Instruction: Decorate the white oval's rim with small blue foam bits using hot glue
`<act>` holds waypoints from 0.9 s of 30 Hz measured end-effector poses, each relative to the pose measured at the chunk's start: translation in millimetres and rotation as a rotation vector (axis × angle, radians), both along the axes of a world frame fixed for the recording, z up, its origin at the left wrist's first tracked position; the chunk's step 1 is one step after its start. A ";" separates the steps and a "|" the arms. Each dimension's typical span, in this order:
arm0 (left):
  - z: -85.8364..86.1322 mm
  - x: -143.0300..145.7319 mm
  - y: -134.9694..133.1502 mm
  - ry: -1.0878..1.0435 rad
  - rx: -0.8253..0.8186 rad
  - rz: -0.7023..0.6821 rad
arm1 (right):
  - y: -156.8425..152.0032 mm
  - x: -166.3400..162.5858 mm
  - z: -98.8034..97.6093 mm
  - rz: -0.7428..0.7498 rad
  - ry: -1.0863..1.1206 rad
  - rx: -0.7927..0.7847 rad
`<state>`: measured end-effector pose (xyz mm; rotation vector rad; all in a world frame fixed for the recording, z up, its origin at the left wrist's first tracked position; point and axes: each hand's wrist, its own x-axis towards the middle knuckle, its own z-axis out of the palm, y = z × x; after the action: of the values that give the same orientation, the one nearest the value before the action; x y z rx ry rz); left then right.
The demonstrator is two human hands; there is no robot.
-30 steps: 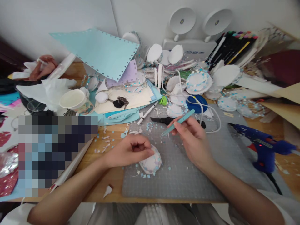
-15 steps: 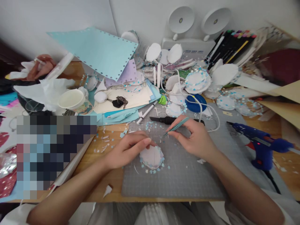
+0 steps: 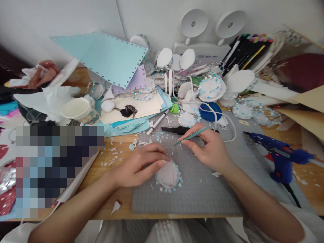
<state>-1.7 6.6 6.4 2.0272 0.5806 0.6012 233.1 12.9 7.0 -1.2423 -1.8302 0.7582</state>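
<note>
My left hand (image 3: pixel 138 165) lies flat with fingers stretched out, its fingertips resting on a small white round paper piece (image 3: pixel 169 175) edged with tiny blue and white bits. The piece sits on a grey cutting mat (image 3: pixel 199 189). My right hand (image 3: pixel 209 148) is closed in a pinch on teal tweezers (image 3: pixel 192 135), whose tip points left and down toward loose blue paper bits (image 3: pixel 162 136) on the mat, just above the paper piece.
A black craft knife (image 3: pixel 178 129) lies behind my right hand, a blue glue gun (image 3: pixel 278 157) at the right. Paper stacks, a paper cup (image 3: pixel 76 108), white discs, markers (image 3: pixel 246 50) crowd the back. Another person's hand (image 3: pixel 42 72) is far left.
My left hand opened from a curled grip and laid the paper piece flat on the mat, fingers now spread over it. My right hand lowered the tweezers slightly toward the mat.
</note>
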 end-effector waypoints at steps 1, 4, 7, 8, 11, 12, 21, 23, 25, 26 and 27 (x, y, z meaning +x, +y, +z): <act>-0.3 0.1 -0.2 0.003 -0.001 -0.047 | 0.1 0.1 0.0 0.001 -0.001 -0.001; 0.3 0.9 -0.9 -0.006 -0.002 -0.117 | 0.2 -0.1 -1.4 0.024 -0.110 0.024; 2.6 0.1 -0.4 -0.010 0.067 -0.073 | 0.4 -0.9 -3.7 0.072 -0.212 0.062; 3.6 -0.7 0.0 -0.013 0.098 -0.050 | 0.4 -1.2 -4.2 0.082 -0.224 0.070; 6.2 -3.9 0.2 -0.060 0.122 0.019 | -0.3 -1.8 -4.6 0.074 -0.200 0.072; 6.6 -4.9 -0.1 -0.088 0.101 0.049 | -0.6 -1.8 -4.2 0.061 -0.178 0.067; -2.7 -0.8 -0.5 -0.130 0.022 0.360 | -5.9 -4.6 2.8 -0.008 0.235 0.039; -5.2 1.7 0.3 -0.103 0.011 0.346 | -10.5 -8.2 4.2 0.015 0.339 0.013; -6.5 3.2 0.5 -0.106 -0.007 0.316 | -15.8 -12.7 5.0 0.046 0.407 -0.004; -6.7 3.6 0.3 -0.117 -0.017 0.299 | -18.3 -15.1 5.0 0.060 0.424 -0.006; -6.6 3.9 0.1 -0.132 -0.026 0.281 | -20.5 -17.3 4.8 0.072 0.433 -0.004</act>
<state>2.2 6.8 -0.2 1.8788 0.7962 0.8822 215.8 -7.7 11.9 -0.9299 -1.5219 0.9852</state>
